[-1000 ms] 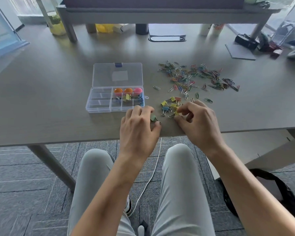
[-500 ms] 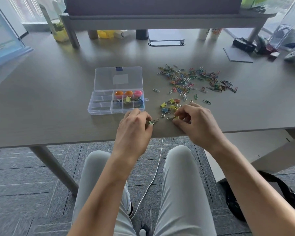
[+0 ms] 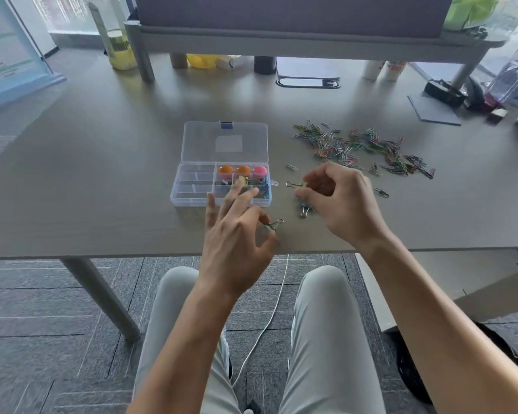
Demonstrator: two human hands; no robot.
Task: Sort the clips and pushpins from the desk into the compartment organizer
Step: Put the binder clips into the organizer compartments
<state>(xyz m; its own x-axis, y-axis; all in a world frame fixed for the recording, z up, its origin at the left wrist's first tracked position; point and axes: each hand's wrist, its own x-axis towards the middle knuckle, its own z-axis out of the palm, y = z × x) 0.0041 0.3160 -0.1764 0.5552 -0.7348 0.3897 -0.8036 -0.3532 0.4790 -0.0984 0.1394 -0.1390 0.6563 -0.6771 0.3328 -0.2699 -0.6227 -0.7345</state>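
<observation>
Head view: a person seated at a grey desk (image 3: 102, 180), both hands over its near edge.
Organizer: a clear compartment organizer (image 3: 192, 186) lies open on the desk, its lid (image 3: 225, 141) folded flat behind it.
Contents: two orange pushpins (image 3: 225, 170) and a pink pushpin (image 3: 259, 170) fill the back right cells; binder clips (image 3: 247, 181) sit in the cells just in front; the left cells look bare.
Left hand: the left hand (image 3: 237, 234) pinches a greenish binder clip (image 3: 274, 225) between thumb and forefinger, other fingers spread over the organizer's near right corner.
Right hand: the right hand (image 3: 341, 201) is curled closed on a yellow binder clip (image 3: 296, 184), just right of the organizer.
Loose clips: a blue binder clip (image 3: 305, 209) lies on the desk under the right hand.
Paper clips: a scattered coloured pile of paper clips (image 3: 359, 147) spreads behind the right hand.
</observation>
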